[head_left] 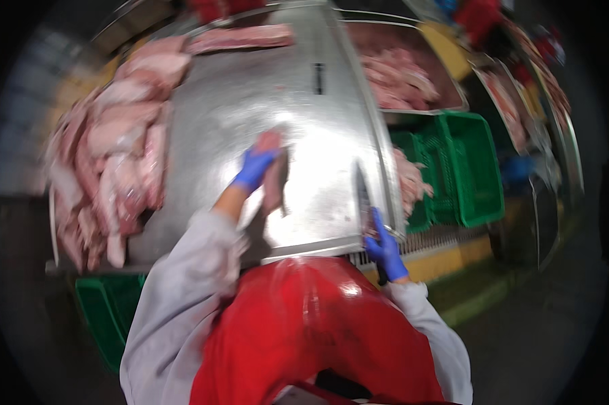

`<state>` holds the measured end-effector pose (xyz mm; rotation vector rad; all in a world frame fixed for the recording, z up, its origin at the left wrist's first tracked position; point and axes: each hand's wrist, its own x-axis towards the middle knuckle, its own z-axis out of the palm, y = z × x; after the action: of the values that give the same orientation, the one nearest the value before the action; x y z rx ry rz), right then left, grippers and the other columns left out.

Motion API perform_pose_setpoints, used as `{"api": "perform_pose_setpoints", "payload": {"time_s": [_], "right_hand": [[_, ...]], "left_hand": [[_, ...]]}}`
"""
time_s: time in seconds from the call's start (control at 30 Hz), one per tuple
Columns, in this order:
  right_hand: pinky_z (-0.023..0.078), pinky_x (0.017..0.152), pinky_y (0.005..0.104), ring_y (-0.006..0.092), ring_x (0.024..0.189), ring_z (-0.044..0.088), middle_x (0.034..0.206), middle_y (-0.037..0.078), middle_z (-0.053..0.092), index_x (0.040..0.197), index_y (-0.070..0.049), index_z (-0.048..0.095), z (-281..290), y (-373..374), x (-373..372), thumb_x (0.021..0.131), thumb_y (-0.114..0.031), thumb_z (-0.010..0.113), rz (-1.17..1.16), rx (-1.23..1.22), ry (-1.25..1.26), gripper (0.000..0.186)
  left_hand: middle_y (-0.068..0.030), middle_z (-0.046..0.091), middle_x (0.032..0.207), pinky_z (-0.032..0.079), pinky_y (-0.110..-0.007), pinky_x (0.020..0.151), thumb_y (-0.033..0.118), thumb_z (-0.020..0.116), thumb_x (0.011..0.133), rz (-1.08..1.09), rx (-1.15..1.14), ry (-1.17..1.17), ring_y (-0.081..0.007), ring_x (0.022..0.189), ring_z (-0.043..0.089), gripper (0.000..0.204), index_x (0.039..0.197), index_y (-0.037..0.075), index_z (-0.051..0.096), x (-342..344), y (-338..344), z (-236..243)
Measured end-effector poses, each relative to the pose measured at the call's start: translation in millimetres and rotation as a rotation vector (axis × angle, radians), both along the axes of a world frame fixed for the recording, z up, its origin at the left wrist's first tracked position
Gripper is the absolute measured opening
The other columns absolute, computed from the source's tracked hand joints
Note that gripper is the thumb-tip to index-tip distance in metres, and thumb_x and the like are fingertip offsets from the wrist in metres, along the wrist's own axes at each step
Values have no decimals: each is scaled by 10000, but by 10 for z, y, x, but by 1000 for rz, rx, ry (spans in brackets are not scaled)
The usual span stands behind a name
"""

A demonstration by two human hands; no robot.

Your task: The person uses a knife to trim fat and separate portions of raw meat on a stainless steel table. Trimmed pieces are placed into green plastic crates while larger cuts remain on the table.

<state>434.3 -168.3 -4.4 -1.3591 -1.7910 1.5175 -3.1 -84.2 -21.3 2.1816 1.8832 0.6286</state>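
In my gloved left hand (254, 169) is a strip of raw meat (274, 183), lying lengthwise on the steel table (216, 115). The blue fingers close over its upper part, and its lower end points back toward me. My right hand (385, 248), also in a blue glove, is at the near right corner of the table. It is closed around a knife, whose handle is mostly hidden by the fingers. The knife blade (364, 187) points away from me along the table's right side, somewhat blurred.
A pile of raw meat pieces (122, 135) covers the table's left side, and a long slab (240, 38) lies at the far edge. To the right are a metal tub (446, 81) of meat strips and green crates (476, 169). Another green crate (105, 310) stands below left.
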Motion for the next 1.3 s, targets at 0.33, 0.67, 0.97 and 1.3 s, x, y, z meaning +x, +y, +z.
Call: {"api": "perform_pose_setpoints", "payload": {"time_s": [0.33,0.67,0.97,1.3], "right_hand": [[433,593,228,79,690,478,1020,33,639,1612,-189,243,-4,365,-676,952,15,571,-66,16,65,765],[440,566,238,90,669,514,852,12,599,1619,-182,207,229,43,-1632,953,-7,579,-123,-189,-43,782],[424,538,233,73,621,489,813,3,585,1614,-196,227,540,-227,-2503,955,-9,574,-124,-139,-144,768],[439,631,229,88,696,496,888,6,599,1613,-147,219,289,-694,-2159,946,29,547,-293,-55,-54,764]], "left_hand": [[-227,476,1479,391,-430,1136,442,777,820,103,-130,-494,-347,1365,478,917,1508,8,353,-1106,1175,1858],[-168,627,1241,475,-434,1001,224,938,434,78,-377,895,-358,1183,595,921,1274,85,585,-5083,-172,1016],[-161,635,1151,439,-443,991,398,955,381,-60,-801,860,-332,1141,597,971,1203,28,592,-5157,114,1073],[-158,559,1034,390,-453,1016,248,758,605,-408,-353,644,-342,1038,562,755,1267,-32,528,-4414,-1600,1204]]}}
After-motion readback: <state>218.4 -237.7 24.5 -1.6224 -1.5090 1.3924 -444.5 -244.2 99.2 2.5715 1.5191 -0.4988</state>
